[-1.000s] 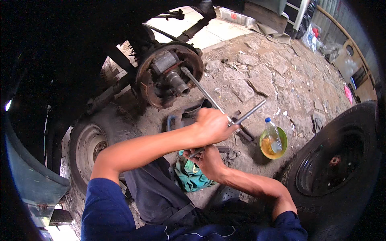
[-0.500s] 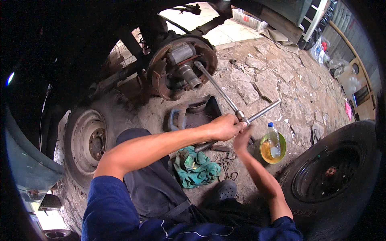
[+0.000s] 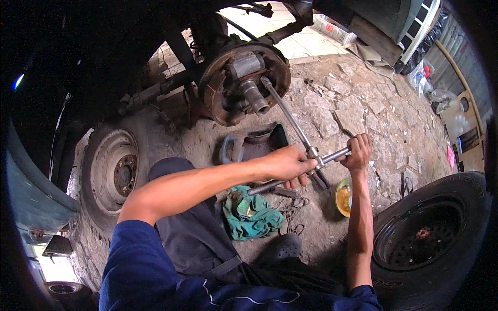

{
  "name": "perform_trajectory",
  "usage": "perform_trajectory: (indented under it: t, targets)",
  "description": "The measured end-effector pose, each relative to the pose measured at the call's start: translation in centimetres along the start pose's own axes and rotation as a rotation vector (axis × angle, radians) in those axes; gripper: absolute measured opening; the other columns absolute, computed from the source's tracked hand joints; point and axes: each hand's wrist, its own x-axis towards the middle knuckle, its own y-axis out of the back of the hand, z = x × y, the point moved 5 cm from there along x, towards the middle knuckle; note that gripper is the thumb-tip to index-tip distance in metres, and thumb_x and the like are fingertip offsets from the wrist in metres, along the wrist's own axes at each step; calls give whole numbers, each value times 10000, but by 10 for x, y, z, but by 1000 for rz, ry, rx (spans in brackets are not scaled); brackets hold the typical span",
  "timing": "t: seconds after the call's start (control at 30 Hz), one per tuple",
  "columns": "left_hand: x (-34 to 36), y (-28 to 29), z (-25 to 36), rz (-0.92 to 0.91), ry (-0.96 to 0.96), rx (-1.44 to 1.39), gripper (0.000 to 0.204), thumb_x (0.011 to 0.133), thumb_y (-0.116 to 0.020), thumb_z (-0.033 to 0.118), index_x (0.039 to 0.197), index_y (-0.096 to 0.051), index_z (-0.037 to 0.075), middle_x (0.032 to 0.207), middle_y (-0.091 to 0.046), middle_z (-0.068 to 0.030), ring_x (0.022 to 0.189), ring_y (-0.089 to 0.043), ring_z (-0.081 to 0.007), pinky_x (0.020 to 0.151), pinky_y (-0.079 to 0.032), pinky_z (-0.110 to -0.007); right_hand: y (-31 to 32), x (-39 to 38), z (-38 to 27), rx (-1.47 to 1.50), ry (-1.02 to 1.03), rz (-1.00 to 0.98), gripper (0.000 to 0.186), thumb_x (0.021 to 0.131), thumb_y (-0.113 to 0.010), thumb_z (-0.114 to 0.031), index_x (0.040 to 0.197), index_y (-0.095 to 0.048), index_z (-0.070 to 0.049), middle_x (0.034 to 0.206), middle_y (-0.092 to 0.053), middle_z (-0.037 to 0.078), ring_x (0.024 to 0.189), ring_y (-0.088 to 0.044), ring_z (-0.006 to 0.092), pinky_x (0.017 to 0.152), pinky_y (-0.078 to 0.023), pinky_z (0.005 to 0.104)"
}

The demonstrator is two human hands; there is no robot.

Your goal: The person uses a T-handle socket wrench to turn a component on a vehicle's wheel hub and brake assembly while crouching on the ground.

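A long steel socket wrench runs from a fitting on the rusty brake backing plate, beside the protruding spindle, down to a crossbar. My left hand grips the crossbar just left of its joint with the shaft. My right hand is wrapped round the bar's upper right end. Below the hands lie a crumpled teal cloth, dark tool pieces and a yellow-green bowl, partly hidden behind my right forearm. A black plastic-looking container sits beneath the hub.
A loose wheel lies at the left near my knee, and a black-rimmed tyre at the lower right. Dark vehicle bodywork overhangs the top and left. Broken paving, a white crate, bags and boards are at the back right.
My right hand has moved from below my left hand up to the crossbar's upper right end. My left hand has shifted slightly right. The hub appears further right as the view moved.
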Motion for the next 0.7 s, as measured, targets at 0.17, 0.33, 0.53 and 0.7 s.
perform_trajectory:
  t: [0.17, 0.33, 0.53, 0.7]
  targets:
    - [-43, 7, -35, -236, 139, -356, 758, 945, -363, 628, 1280, -479, -42, 1067, -667, -224, 753, -699, -218, 543, -561, -255, 9, 9, -2, 16, 23, 64, 700, 754, -529, -753, 631, -419, -73, 620, -368, 82, 583, -421, 276, 590, -345, 389]
    - [-64, -25, -49, -43, -405, -1423, 901, 851, -359, 759, 1411, -407, 55, 1399, -439, -247, 1269, -461, -321, 1030, -384, -407, 11, 10, -4, 34, 14, 68, 699, 724, -570, -738, 635, -426, -60, 623, -368, 89, 581, -420, 284, 594, -348, 391]
    - [-60, -16, -41, 205, -938, -1549, 795, 852, -350, 762, 1026, -703, 72, 1149, -661, -122, 1278, -451, -336, 1157, -226, -454, 7, 16, -6, 64, -11, 68, 680, 686, -608, -708, 638, -443, -50, 634, -383, 97, 603, -428, 304, 606, -355, 407]
    - [-71, -9, -4, 333, -978, -1393, 756, 898, -345, 700, 956, -666, 18, 878, -652, -101, 989, -587, -286, 1008, -399, -461, -13, -19, -9, 157, -182, 109, 710, 830, -436, -718, 659, -432, -30, 638, -376, 136, 609, -429, 318, 591, -335, 421]
